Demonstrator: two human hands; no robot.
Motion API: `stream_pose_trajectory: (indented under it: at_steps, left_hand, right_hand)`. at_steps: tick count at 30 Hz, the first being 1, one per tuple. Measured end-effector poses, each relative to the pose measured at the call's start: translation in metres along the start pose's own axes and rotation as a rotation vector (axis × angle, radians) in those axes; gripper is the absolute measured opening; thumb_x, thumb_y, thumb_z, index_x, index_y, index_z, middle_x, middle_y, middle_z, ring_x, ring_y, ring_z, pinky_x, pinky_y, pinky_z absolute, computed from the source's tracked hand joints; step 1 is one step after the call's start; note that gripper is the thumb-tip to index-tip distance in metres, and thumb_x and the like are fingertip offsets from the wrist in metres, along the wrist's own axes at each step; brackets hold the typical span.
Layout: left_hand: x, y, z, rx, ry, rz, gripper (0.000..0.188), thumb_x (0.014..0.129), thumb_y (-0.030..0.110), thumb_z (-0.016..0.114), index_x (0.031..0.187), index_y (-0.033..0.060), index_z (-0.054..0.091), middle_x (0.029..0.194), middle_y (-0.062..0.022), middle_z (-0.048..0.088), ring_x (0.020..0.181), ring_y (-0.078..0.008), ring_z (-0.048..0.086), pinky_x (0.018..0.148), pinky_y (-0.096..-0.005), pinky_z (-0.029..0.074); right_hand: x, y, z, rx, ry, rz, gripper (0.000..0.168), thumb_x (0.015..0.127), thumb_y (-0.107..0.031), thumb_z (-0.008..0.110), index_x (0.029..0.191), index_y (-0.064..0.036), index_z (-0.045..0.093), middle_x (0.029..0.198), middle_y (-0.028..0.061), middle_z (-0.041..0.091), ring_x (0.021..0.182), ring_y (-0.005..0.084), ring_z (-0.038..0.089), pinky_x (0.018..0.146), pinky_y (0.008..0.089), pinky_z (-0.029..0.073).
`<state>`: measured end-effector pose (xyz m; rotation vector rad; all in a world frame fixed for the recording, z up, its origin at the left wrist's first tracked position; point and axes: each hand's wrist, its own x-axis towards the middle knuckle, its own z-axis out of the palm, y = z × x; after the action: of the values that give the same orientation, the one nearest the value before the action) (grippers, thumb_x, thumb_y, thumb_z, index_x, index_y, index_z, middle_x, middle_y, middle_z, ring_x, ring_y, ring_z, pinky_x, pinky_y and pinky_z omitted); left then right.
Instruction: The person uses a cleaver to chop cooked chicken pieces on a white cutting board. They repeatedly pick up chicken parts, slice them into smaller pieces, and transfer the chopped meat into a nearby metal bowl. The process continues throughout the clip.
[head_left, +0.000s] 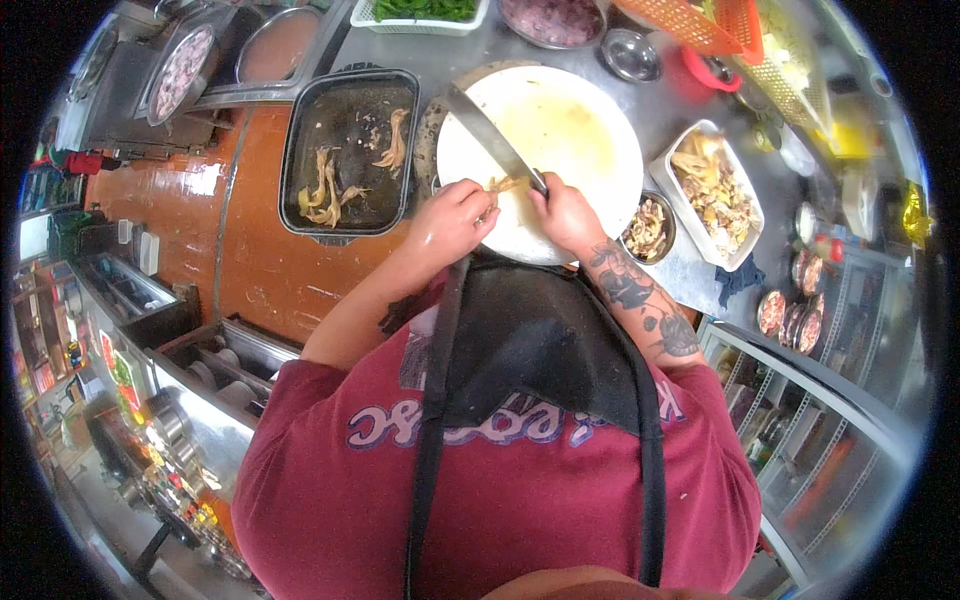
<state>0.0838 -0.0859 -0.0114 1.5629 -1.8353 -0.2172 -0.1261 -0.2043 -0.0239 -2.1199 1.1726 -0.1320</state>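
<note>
Before me lies a round white cutting board (592, 172), its top stained yellowish. My right hand (566, 214) grips the dark handle of a cleaver (491, 139), whose wide blade slants over the board to the far left. A small yellowish-brown piece of poultry, seemingly a foot (507, 183), is pinched in my left hand (454, 221) close to the cleaver's handle end. My left fingers partly hide it. Left of the board, a black rectangular tray (337, 112) holds a few whole poultry feet (324, 191).
To the right stand a white tub (739, 241) of chopped poultry pieces and a small metal bowl (666, 238) of similar bits. Beyond the board are a white basket (420, 26) of greens, a bowl (555, 39) of pinkish meat and an orange basket (682, 24). A dark cloth (739, 282) lies near the tub.
</note>
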Motion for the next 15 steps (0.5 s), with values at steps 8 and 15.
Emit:
stream_pose_trajectory:
  at_steps: [8,15]
  left_hand:
    - [-0.001,0.001,0.01,0.095,-0.018,-0.043,0.015,0.091,0.025,0.076,0.089,0.0115,0.07,0.084,-0.0085,0.066,0.079,-0.0321,0.071,0.071,-0.0436,0.06]
    - [0.003,0.004,0.002,0.141,-0.094,-0.128,0.018,0.091,0.026,0.076,0.091,0.0092,0.068,0.085,-0.0119,0.068,0.078,-0.035,0.071,0.069,-0.0461,0.059]
  right_hand:
    - [-0.03,-0.023,-0.025,0.074,0.099,-0.04,0.033,0.106,-0.028,0.062,0.125,-0.001,0.061,0.092,0.0281,0.073,0.088,0.0484,0.072,0.08,0.0543,0.058]
    - [-0.022,0.004,0.017,0.002,0.045,-0.014,0.032,0.106,-0.027,0.06,0.121,0.001,0.06,0.084,0.0278,0.072,0.079,0.0473,0.072,0.073,0.0548,0.059]
